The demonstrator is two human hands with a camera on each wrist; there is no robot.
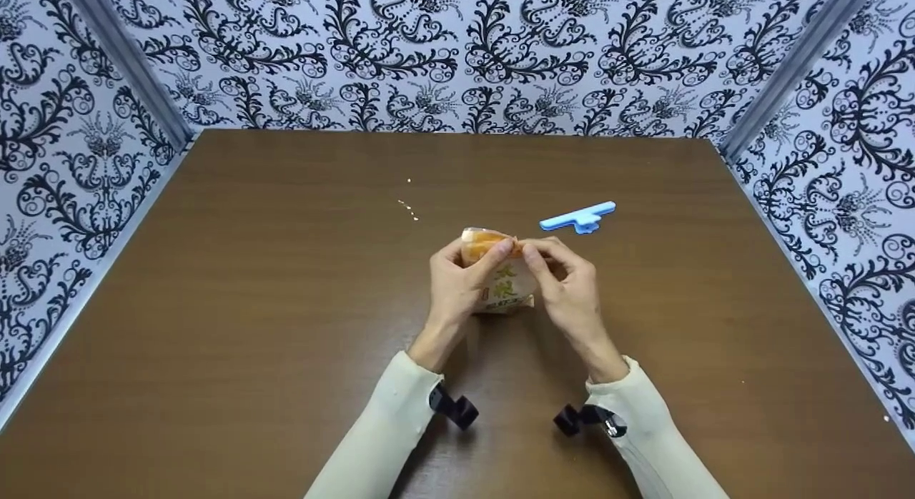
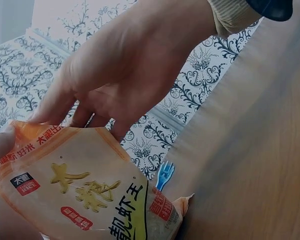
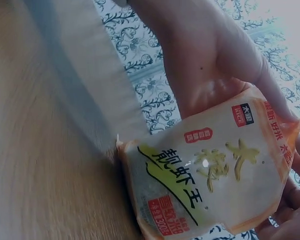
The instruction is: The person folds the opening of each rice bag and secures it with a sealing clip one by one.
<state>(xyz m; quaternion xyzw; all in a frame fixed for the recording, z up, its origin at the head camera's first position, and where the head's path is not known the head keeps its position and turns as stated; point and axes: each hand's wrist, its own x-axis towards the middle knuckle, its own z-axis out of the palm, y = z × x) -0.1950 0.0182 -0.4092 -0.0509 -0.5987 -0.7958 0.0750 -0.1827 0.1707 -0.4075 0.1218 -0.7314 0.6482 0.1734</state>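
A small bag of rice (image 1: 506, 288), whitish with orange edges and gold and black lettering, stands upright on the table between both hands. My left hand (image 1: 457, 281) pinches its orange top edge, thumb in front and fingers behind. Close beside it, my right hand (image 1: 570, 281) pinches the same edge near the right corner. The left wrist view shows the front of the rice bag (image 2: 85, 185) below the left palm. In the right wrist view the bag (image 3: 205, 165) appears tilted, with its lower end by the tabletop. Some fingertips are hidden behind the bag.
A light blue bag clip (image 1: 580, 218) lies on the brown table (image 1: 286, 306) beyond the right hand. Several white grains (image 1: 409, 210) are scattered behind and left of the bag. Patterned walls (image 1: 457, 56) enclose the table's back and sides.
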